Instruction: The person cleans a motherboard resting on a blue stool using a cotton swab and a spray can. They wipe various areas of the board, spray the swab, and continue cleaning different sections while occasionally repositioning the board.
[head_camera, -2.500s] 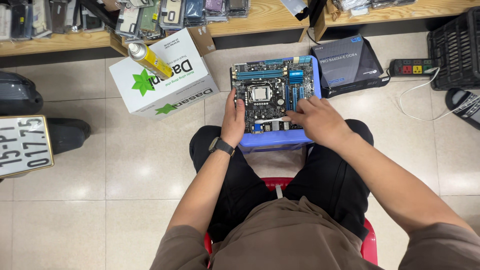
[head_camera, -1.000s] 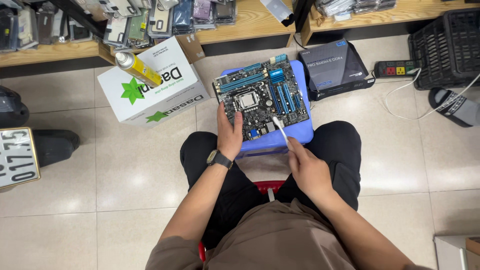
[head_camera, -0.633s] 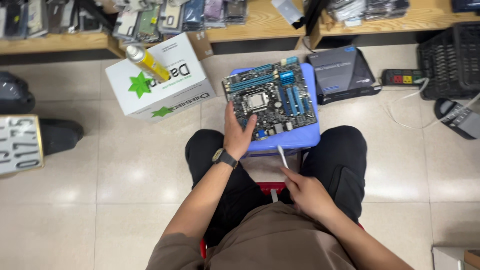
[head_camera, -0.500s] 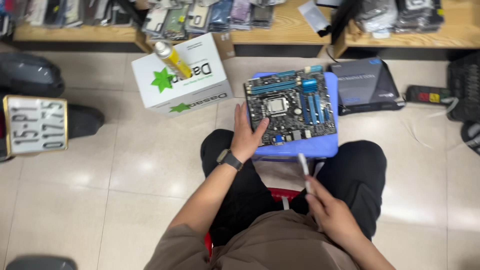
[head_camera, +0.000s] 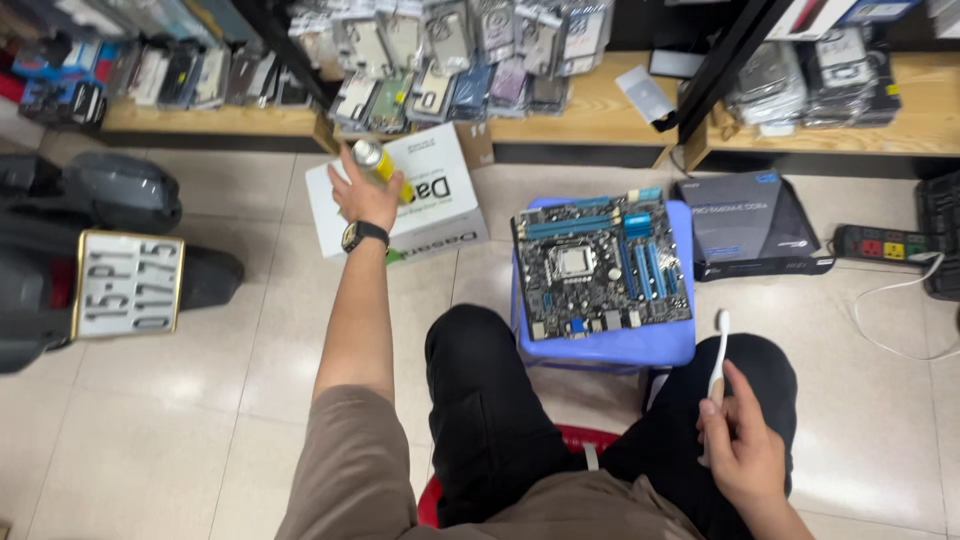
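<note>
The left hand (head_camera: 365, 195) is stretched out to the white cardboard box (head_camera: 400, 205) on the floor and has its fingers wrapped around the yellow spray can (head_camera: 376, 166) that stands on the box's top, near its left edge. The grip looks closed around the can's body, with the cap end showing above the fingers. The right hand (head_camera: 742, 450) rests over the right thigh, curled shut on the handle of a white toothbrush (head_camera: 718, 345), whose head points up toward the near right corner of the blue plastic stool (head_camera: 600, 345).

The motherboard (head_camera: 600, 265) lies flat on that stool, covering most of its seat, between the knees and a dark flat box (head_camera: 750, 225) on the floor to the right. Neither hand touches the board.

To lift the can well, a firm hold low on its body would keep it upright and leave the nozzle free; the box beneath looks light and could shift if the can is dragged instead of raised straight. Keeping the brush clear of the board meanwhile avoids knocking its small parts.
</note>
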